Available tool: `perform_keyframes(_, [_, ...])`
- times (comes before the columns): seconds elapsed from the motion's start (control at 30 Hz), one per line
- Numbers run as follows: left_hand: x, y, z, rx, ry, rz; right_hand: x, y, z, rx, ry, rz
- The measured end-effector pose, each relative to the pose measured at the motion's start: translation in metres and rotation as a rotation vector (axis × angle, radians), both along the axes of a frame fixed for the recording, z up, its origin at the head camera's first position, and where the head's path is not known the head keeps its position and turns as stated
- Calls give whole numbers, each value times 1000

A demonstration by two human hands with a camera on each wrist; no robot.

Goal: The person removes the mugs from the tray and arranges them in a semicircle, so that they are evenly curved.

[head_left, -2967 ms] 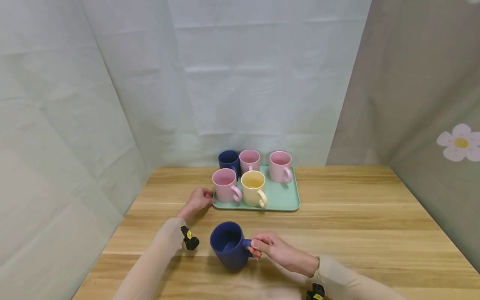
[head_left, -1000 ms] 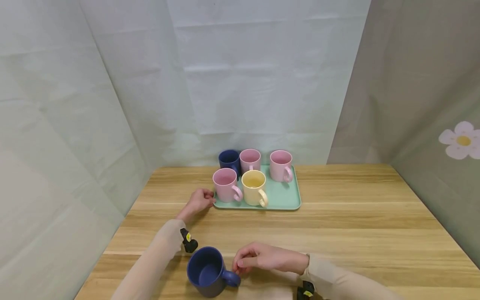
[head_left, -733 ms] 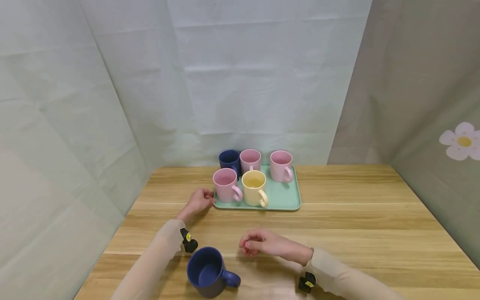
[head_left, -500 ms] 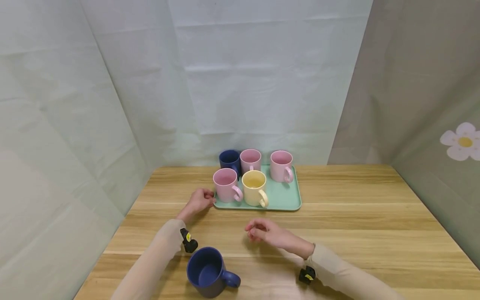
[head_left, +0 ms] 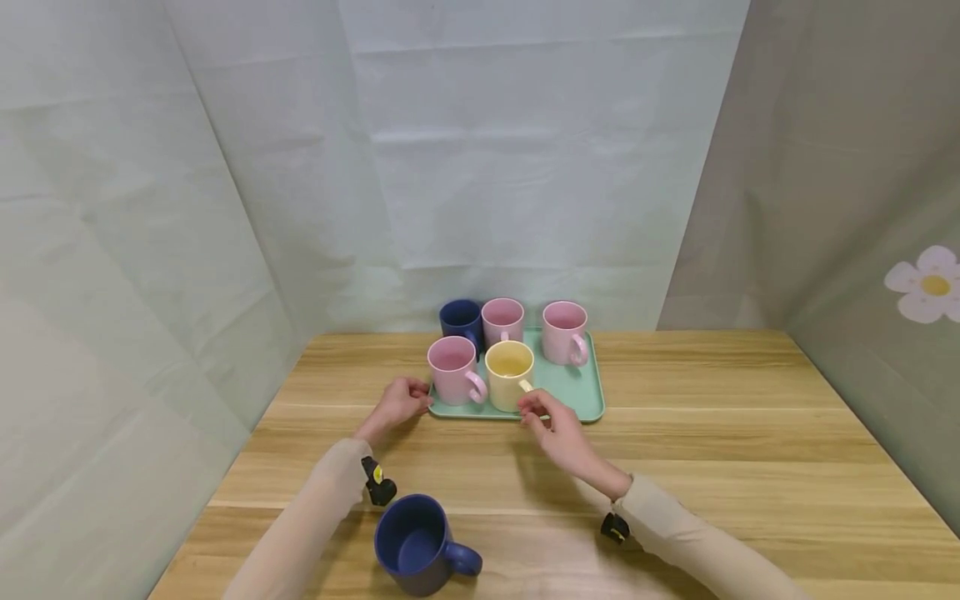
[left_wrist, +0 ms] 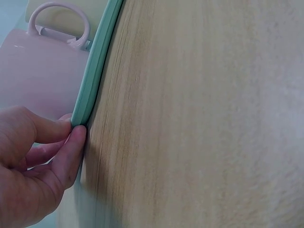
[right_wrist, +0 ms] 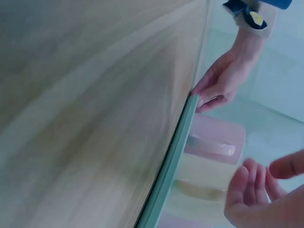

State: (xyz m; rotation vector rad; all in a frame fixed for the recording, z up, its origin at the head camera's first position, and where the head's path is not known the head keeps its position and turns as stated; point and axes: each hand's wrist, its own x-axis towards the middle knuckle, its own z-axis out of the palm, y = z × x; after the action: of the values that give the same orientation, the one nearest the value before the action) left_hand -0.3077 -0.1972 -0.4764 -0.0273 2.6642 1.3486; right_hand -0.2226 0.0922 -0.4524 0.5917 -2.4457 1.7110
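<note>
My left hand pinches the front left corner of the mint green tray; in the left wrist view thumb and fingers close on its rim. On that tray, a yellow mug stands upright at the front, its handle toward the front right. My right hand is at this handle and overlaps it. In the right wrist view its thumb and fingers are apart, with bent fingers and nothing between them. A navy mug stands upright on the wooden table, nearer the person.
A pink mug stands left of the yellow one. Behind them are another navy mug and a second pink mug. A third pink mug stands back right on the tray. Grey-white cloth hangs behind the table.
The right hand has set the navy mug down at the front left and let go. It has then moved forward to the yellow mug's handle. My left hand has stayed at the tray corner.
</note>
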Motion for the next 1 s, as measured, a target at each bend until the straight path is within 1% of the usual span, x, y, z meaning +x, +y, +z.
perform_keyframes(0.1, [0,-1,1,7,-6,3,-4,1,0,-8,31,-92])
perform_keyframes(0.17, [1,-1,0,9,-5,1,-7,1,-1,-7,45,-137])
perform_keyframes(0.27, [1,-1,0,3,-2,-5,-11,2,-6,4,58,-175])
perform_keyframes(0.4, [1,-1,0,8,-10,1,-17,2,-9,-10,32,-202])
perform_keyframes(0.53, [1,-1,1,23,-18,15,-23,1,-8,-47,-49,-217])
perform_keyframes(0.67, [-1,-1,1,15,-22,18,-28,-2,-8,-68,-126,-214])
perform_keyframes(0.7, [-1,-2,1,17,-23,22,-29,-3,-8,-79,-143,-210])
perform_keyframes(0.73, [-1,-2,0,16,-21,21,-28,-4,-4,-93,-165,-201])
perform_keyframes(0.83, [-1,-2,0,22,-21,18,-32,-5,-4,-144,-236,-188])
perform_keyframes(0.93, [-1,-2,0,32,-23,17,-37,-6,-4,-172,-299,-177])
perform_keyframes(0.97, [-1,-2,0,36,-22,16,-41,-6,-9,-173,-309,-175])
perform_keyframes(1.0, [-1,-2,-1,38,-21,18,-41,-7,-9,-176,-318,-166])
